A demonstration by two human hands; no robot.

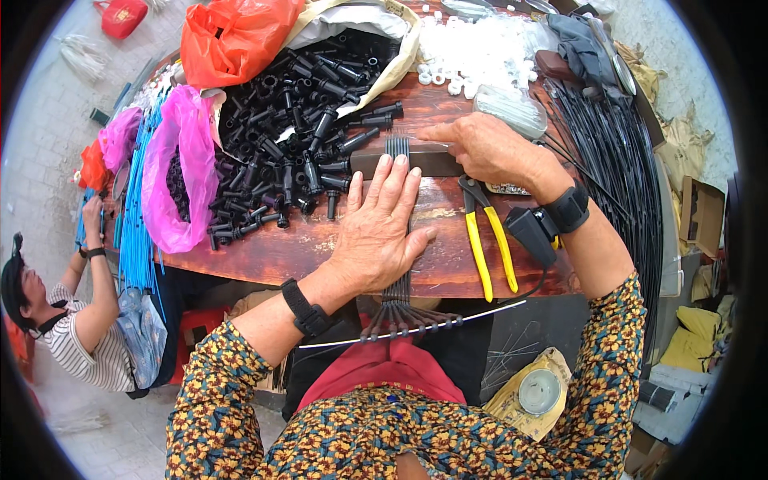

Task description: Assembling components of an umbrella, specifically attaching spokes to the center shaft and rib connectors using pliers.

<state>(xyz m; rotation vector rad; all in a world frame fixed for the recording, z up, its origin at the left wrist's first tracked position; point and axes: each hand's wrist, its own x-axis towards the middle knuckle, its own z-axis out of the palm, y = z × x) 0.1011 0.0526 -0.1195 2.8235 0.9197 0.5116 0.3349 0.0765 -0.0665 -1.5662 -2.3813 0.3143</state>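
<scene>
My left hand [380, 220] lies flat with fingers extended over a row of thin black rods [398, 290]. Toward me the rods fan out, and their thickened ends sit along a thin white stick [500, 310] at the table's near edge. Their far tips cross a dark rectangular bar [438, 162]. At the bar's right end is my right hand [500, 152]; its index finger points left toward the rod tips, while its other fingers are partly hidden, with nothing seen in its grip. Cutting pliers with yellow handles [488, 240] rest just below it.
Black plastic tube fittings [320, 88] spill from a sack at the far left, beside orange [232, 40] and pink bags [180, 168]. Small white caps [472, 48] lie at the back. Long black rods [612, 168] line the right. Another person [88, 320] works at the left with blue rods [142, 208].
</scene>
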